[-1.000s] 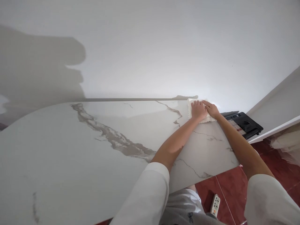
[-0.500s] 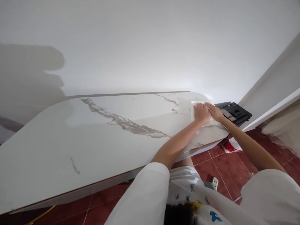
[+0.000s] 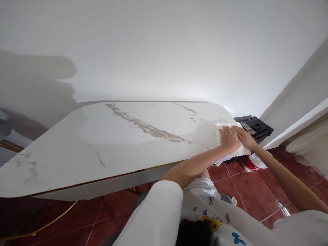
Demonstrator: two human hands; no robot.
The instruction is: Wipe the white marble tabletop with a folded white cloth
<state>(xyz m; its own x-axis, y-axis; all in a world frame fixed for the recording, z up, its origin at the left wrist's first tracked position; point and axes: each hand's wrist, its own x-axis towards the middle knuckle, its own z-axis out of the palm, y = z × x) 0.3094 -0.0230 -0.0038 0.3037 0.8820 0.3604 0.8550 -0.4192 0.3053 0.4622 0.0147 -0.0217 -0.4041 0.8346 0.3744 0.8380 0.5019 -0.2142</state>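
Note:
A white cloth (image 3: 219, 131) with a scalloped edge lies at the right end of a white table top (image 3: 77, 143) with grey-brown marble veins. Part of the cloth reaches over the near right edge. My left hand (image 3: 230, 139) bears down on its middle, fingers bent into the fabric. Close against it, my right hand (image 3: 244, 137) grips the right part of the cloth, its fingers pointing left and meeting the left hand. The cloth under both palms is hidden.
A pale wall (image 3: 164, 51) runs along the table's far side. Beyond the right end stands a black case (image 3: 258, 126). A red and white bag (image 3: 255, 162) rests on the red tiled floor (image 3: 246, 188). Sheer whitish fabric (image 3: 304, 147) hangs at the right.
Both hands have slid the cloth toward me and slightly right, onto the near right edge. The view has shifted, so the table's near left corner now shows.

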